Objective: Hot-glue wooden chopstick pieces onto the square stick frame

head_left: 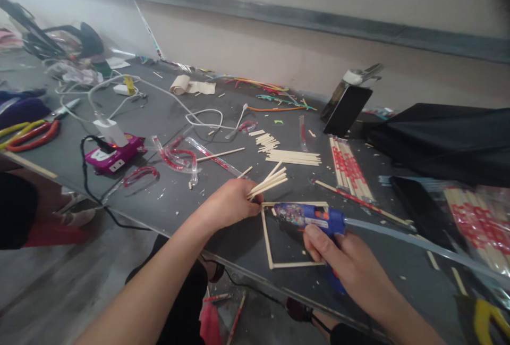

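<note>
My left hand (235, 201) is closed around a small bundle of wooden sticks (273, 179) whose ends fan out to the right. In my right hand (334, 252) is a blue hot glue gun (306, 215), with a long translucent glue stick (390, 230) trailing from its back. The gun's nozzle points left, close to the top left corner of a square frame of sticks (269, 238) lying on the table. My left fingertips are beside that same corner. The glue gun and my right hand hide part of the frame's right side.
Cut sticks (292, 157) lie beyond the frame, near packaged chopsticks (350, 169). A phone (346, 108) leans upright at the back. Left are a magenta power strip (115, 153), white cables (159, 90), and red-and-yellow-handled scissors (35, 135). A dark phone (420, 209) lies right.
</note>
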`<state>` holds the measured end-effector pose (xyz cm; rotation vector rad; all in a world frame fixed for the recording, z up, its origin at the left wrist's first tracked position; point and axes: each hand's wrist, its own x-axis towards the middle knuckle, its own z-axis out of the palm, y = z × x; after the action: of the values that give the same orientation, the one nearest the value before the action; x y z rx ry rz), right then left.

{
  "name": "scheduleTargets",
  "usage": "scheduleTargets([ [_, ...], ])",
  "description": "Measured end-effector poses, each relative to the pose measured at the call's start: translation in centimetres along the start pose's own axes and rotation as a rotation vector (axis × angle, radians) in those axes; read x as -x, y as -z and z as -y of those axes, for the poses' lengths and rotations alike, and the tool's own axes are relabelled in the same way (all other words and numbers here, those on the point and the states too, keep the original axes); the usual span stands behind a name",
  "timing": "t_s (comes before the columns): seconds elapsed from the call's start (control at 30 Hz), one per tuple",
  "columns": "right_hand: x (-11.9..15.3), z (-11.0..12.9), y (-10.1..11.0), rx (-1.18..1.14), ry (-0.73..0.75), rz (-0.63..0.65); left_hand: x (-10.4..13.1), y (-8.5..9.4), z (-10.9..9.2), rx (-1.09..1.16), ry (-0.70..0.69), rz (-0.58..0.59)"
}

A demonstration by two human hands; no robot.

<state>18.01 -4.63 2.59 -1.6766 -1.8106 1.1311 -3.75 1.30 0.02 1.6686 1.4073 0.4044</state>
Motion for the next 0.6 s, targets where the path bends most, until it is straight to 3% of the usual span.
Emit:
scheduleTargets([
  [0.3, 0.9, -1.1, 1.4, -0.018, 0.006, -0.088, 0.6, 0.4, 0.1, -0.019, -0.092, -0.091],
  [0.43, 1.3, -1.6, 2.5, -0.249, -0.058, -0.196, 0.5, -0.1, -1.0, -0.119, -0.095, -0.144],
  [0.6, 1.6, -2.4, 4.3, -0.548, -0.057, -0.294, 0.2, -1.3, -3.0, -0.449, -0.109, -0.153],
])
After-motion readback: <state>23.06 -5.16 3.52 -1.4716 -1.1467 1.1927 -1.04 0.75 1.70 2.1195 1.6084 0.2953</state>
